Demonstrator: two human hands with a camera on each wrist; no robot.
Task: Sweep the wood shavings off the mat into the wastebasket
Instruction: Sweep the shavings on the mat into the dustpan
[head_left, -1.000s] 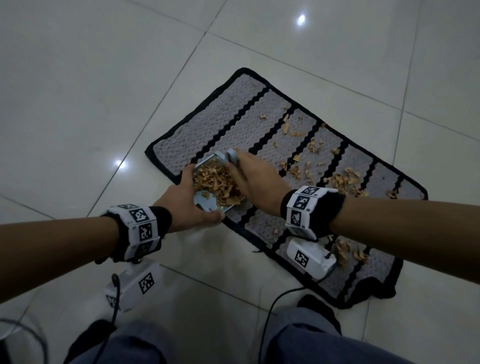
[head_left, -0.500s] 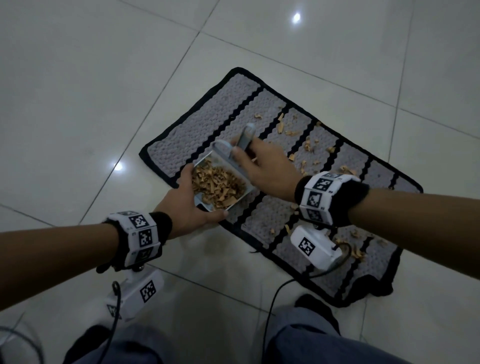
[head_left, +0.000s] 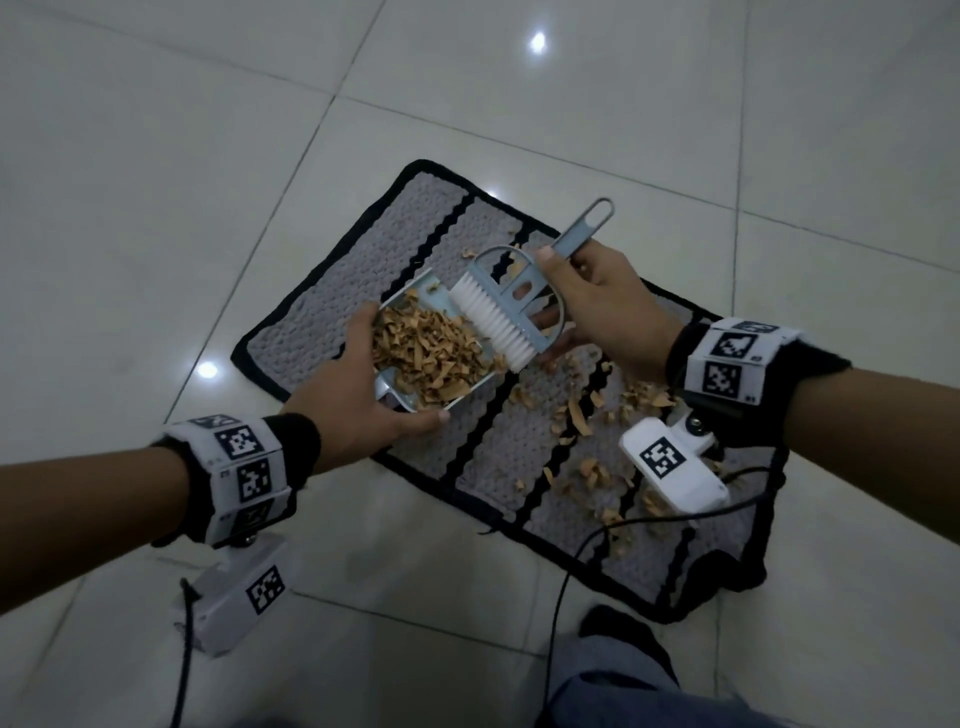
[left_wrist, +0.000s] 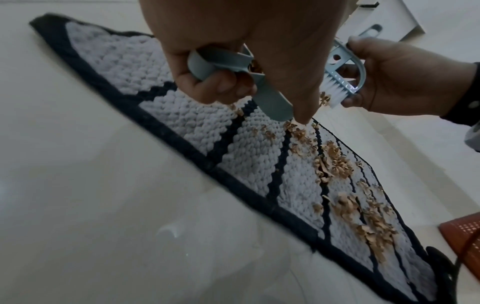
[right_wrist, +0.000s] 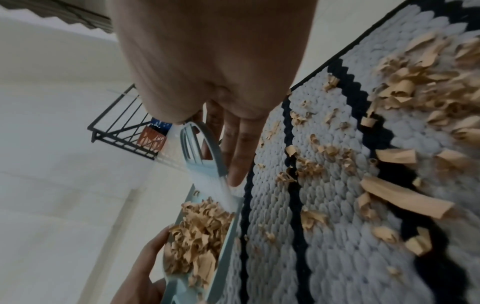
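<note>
A grey mat (head_left: 332, 322) with black stripes lies on the tiled floor. My left hand (head_left: 358, 389) grips a blue-grey dustpan (head_left: 395, 384) heaped with tan wood shavings (head_left: 426, 353) over the mat's near-left part. The left wrist view shows those fingers curled round the dustpan's handle (left_wrist: 272, 102). My right hand (head_left: 576, 296) holds a small blue-grey brush (head_left: 524, 291), and its white bristles (head_left: 493, 322) touch the pan's right rim. More loose shavings (head_left: 587, 421) are scattered over the mat's right half (right_wrist: 415, 102).
White glossy floor tiles (head_left: 208, 156) surround the mat. An orange-red perforated container (left_wrist: 462, 242) shows past the mat's end. A black metal rack (right_wrist: 122, 131) stands on the floor farther off. My knees (head_left: 623, 691) and a cable (head_left: 561, 597) are at the bottom.
My right hand has pulled the brush back from the mat to the pan's rim and turned it so that the bristles show. The left hand still holds the full dustpan.
</note>
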